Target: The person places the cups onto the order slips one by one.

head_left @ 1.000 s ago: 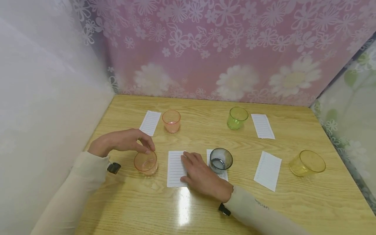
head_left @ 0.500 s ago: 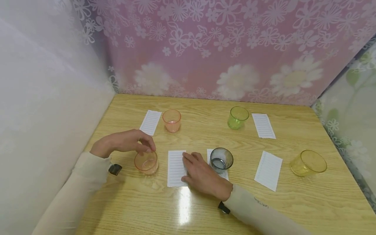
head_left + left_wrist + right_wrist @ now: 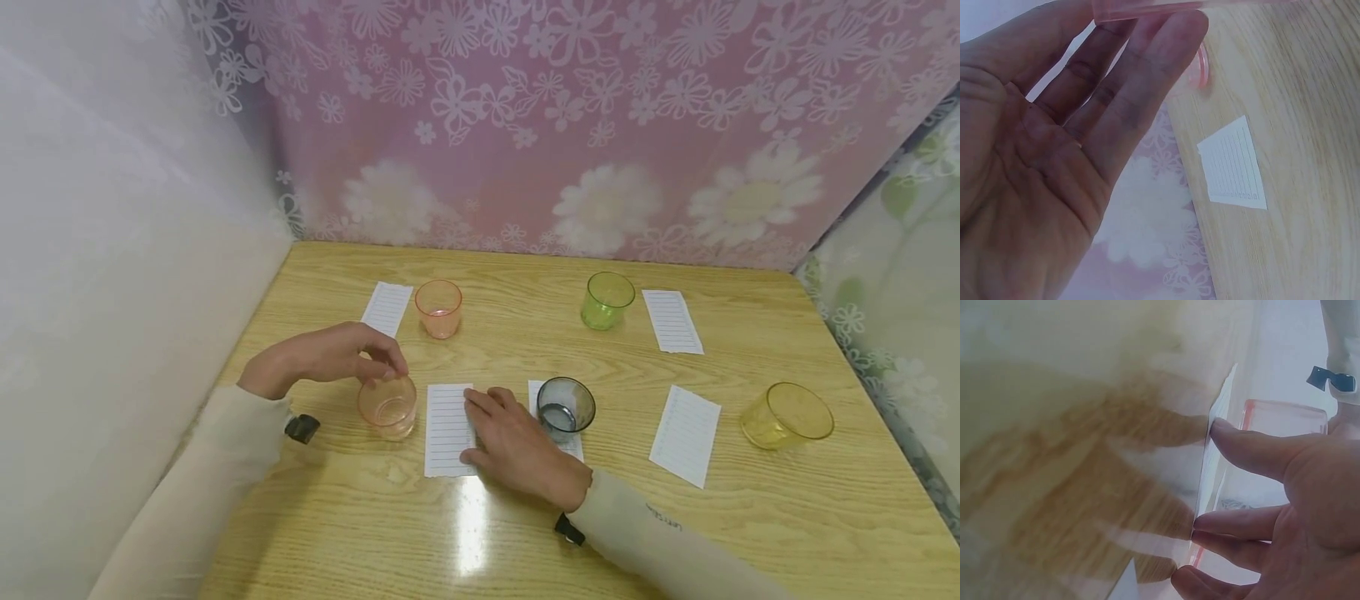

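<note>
Since earlier, your left hand (image 3: 330,358) has shifted the orange cup (image 3: 387,407) toward the lined slip (image 3: 448,429), pinching its rim; right hand (image 3: 517,446) lies flat on the slip. Cup looks light, rigid, slippery: hold the rim.

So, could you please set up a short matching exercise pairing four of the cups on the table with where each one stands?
Things:
1. orange cup
2. green cup
3. grey cup
4. yellow cup

Places:
A. alone near the table's right edge
B. on a lined slip beside the right hand
C. under the left hand fingertips
D. far side, left of a lined slip

Pairs: 1-C, 2-D, 3-B, 4-A
</note>
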`<move>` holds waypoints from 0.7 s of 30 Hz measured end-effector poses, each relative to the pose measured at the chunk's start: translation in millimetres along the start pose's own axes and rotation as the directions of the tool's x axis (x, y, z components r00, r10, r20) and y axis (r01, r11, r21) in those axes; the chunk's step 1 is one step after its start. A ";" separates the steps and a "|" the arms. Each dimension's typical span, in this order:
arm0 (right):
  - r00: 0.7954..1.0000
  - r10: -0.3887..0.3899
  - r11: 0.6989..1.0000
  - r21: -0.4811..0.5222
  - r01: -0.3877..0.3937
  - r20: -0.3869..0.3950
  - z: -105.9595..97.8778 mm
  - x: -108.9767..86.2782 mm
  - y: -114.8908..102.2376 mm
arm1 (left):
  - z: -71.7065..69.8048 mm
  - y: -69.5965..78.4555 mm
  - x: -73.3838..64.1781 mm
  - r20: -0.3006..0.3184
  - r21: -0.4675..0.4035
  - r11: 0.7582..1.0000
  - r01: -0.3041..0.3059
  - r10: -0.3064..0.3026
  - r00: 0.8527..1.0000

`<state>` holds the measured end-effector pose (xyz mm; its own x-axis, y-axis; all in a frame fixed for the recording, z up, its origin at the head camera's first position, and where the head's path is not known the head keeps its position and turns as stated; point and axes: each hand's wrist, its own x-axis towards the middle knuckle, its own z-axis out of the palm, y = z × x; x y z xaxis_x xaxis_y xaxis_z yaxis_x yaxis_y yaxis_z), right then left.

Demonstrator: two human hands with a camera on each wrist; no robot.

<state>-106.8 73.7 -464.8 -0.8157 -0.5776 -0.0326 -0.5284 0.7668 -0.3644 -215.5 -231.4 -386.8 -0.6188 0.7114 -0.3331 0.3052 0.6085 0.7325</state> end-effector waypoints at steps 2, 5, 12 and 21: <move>1.000 0.002 1.000 -0.001 -0.002 -0.002 1.1 0.6 0.3 | -0.4 2.3 2.0 0.000 0.010 1.000 -0.008 0.008 1.000; 1.000 0.011 1.000 0.008 -0.011 -0.003 2.1 1.5 0.6 | -1.0 5.4 5.1 0.003 0.026 0.999 -0.031 0.031 1.000; 1.000 0.010 1.000 -0.001 -0.010 -0.013 4.4 3.2 0.6 | -1.1 13.3 13.3 0.005 0.034 0.998 -0.052 0.052 0.999; 1.000 0.001 1.000 -0.031 -0.002 -0.024 8.6 6.0 -0.2 | 2.0 23.8 24.8 0.010 0.051 0.995 -0.084 0.083 0.996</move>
<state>-109.6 67.7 -473.0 -0.8217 -0.5699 -0.0106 -0.5340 0.7762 -0.3353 -222.1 -198.6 -378.7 -0.5840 0.7631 -0.2768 0.3924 0.5639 0.7267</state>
